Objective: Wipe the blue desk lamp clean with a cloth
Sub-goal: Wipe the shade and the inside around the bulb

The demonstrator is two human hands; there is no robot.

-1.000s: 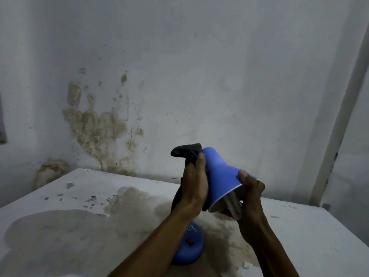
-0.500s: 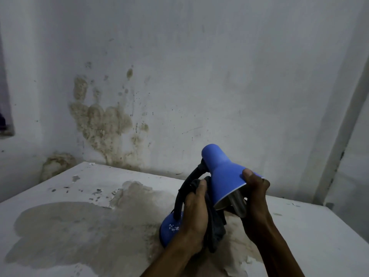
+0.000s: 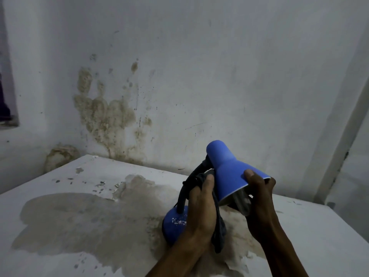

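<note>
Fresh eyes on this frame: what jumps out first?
The blue lamp shade, tilted right of centre, draws the eye: the right hand grips its open rim while the left hand holds a dark cloth against the black neck. The blue base carries white specks and stands on a large brownish stain on the white table. A mould-like blotch marks the wall behind, upper left.

Lamp base [image 3: 173, 222] half behind left hand [image 3: 201, 208]

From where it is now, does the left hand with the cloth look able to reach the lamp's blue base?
Probably yes. The left hand holds the dark cloth at the black neck, directly above the blue base, with nothing between them.
</note>
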